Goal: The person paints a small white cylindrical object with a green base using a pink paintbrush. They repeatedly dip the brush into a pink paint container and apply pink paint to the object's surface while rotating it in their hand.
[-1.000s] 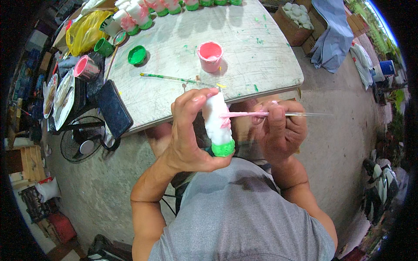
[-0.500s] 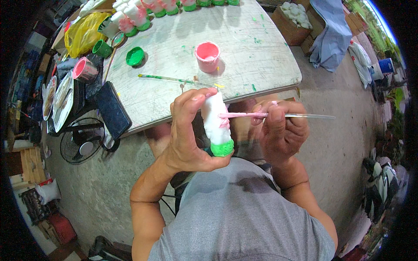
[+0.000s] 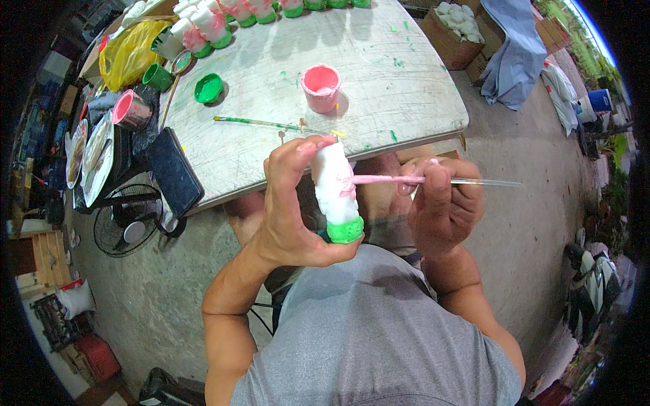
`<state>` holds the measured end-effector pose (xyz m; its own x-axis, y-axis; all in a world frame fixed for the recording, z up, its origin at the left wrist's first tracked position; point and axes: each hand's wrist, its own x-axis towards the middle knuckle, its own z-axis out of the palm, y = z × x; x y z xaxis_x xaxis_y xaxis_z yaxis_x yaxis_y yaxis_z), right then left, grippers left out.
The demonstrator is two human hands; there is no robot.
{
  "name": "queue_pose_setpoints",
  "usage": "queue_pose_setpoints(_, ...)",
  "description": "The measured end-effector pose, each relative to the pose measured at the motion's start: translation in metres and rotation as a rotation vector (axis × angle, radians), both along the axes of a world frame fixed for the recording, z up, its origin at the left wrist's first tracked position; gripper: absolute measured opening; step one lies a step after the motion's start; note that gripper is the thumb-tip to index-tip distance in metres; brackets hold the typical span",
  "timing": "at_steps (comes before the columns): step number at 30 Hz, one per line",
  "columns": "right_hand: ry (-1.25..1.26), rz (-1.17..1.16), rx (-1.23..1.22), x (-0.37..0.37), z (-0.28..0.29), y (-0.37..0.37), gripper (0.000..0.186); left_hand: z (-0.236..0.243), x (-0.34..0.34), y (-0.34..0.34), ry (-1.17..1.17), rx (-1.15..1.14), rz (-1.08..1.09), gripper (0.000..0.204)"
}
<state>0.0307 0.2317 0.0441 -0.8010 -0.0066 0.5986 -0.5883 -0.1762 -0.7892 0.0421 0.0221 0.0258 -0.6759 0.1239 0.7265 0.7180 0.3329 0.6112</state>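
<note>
My left hand [image 3: 288, 203] is closed around the two ends of a white figurine [image 3: 331, 177], fingertips at its top and thumb under its green base. Fresh pink paint marks the figurine's right side. In my right hand [image 3: 445, 203] is a slim paintbrush [image 3: 386, 179], held level, its pink-coated tip touching that painted side. The brush's clear handle sticks out to the right past my fingers. On the table, beyond the figurine, stands a tub of pink paint [image 3: 321, 88].
Across the white table [image 3: 264, 68] lie a second paintbrush [image 3: 261, 124], a green paint lid [image 3: 208, 88] and a dark phone [image 3: 175, 172]. Several pink, white and green figurines [image 3: 217, 27] line the far edge. A black fan [image 3: 128, 220] stands at the left.
The brush and my right hand have shifted slightly to the right. More pink shows on the figurine's side, and my left hand keeps its hold.
</note>
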Motion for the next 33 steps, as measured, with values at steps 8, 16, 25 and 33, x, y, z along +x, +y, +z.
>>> queue_pose_setpoints(8, -0.014, 0.148, -0.002, 0.011, -0.006, 0.005, 0.007, -0.001, -0.002, 0.000, -0.010, 0.001, 0.011, 0.107)
queue_pose_setpoints(16, 0.064, 0.099, 0.085, 0.010, -0.006, 0.001, 0.004, 0.002, 0.000, -0.001, 0.003, -0.041, 0.050, 0.106)
queue_pose_setpoints(25, 0.091, 0.059, 0.117, 0.012, -0.003, 0.000, 0.004, 0.003, 0.002, -0.004, -0.019, -0.129, 0.024, 0.116)
queue_pose_setpoints(33, 0.098, 0.045, 0.122, 0.014, -0.004, 0.000, 0.006, 0.002, 0.002, -0.002, -0.016, -0.070, 0.028, 0.113)
